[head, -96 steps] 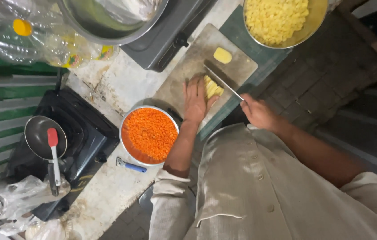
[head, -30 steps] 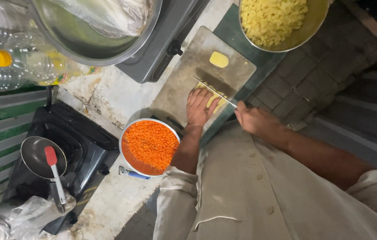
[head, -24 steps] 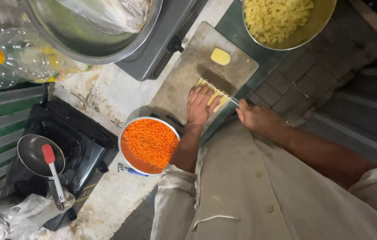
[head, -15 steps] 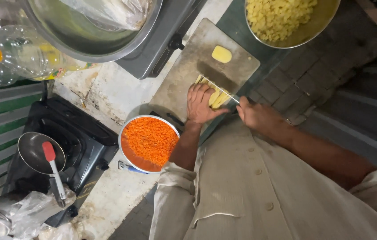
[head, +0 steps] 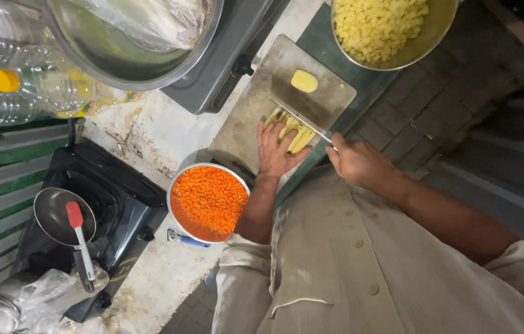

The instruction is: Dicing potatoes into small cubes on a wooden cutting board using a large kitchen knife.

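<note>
My left hand [head: 275, 150] presses down on a bunch of yellow potato strips [head: 293, 131] lying on a grey cutting board [head: 255, 105]. My right hand [head: 356, 163] grips the handle of a knife [head: 301, 119], whose blade rests across the strips just beyond my left fingers. A separate yellow potato piece [head: 304, 80] lies farther up the board.
A steel bowl of diced orange carrot [head: 209, 202] sits left of my forearm. A bowl of diced potato [head: 385, 28] stands beyond the board. A large steel basin [head: 126, 37] rests on a burner, with a black stove and small pan [head: 63, 216] at left and plastic bottles [head: 21, 86].
The knife has moved along the strips toward my left hand while cutting. My left hand stays on the potato. The camera shifted slightly.
</note>
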